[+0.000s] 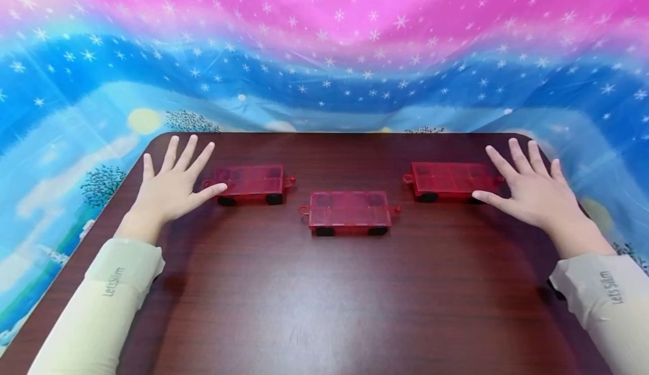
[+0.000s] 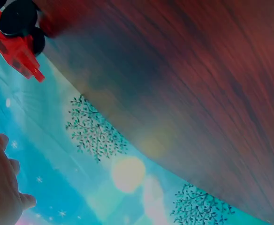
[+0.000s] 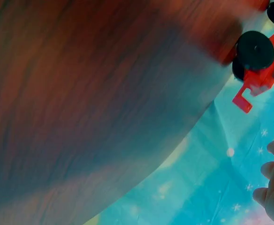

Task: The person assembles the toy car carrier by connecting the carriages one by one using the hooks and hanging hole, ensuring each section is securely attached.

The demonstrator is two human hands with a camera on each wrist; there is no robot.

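Note:
Three see-through red toy wagons with black wheels stand on the dark wooden table. My left hand (image 1: 172,189) is spread with straight fingers at the left, its thumb overlapping the end of the left wagon (image 1: 250,181). At the right, my right hand (image 1: 532,192) is spread likewise, thumb over the end of the right wagon (image 1: 448,179). Whether either thumb touches is hard to tell. Between them, closer to me, sits the middle wagon (image 1: 350,210). The left wrist view has a wagon's wheel (image 2: 18,18) at its corner; the right wrist view has another wheel (image 3: 255,50).
The table (image 1: 324,296) has rounded far corners. A pink and blue cloth (image 1: 324,43) with snowflakes and trees hangs behind it and along both sides. Small hooks and rings stick out from the wagons' ends.

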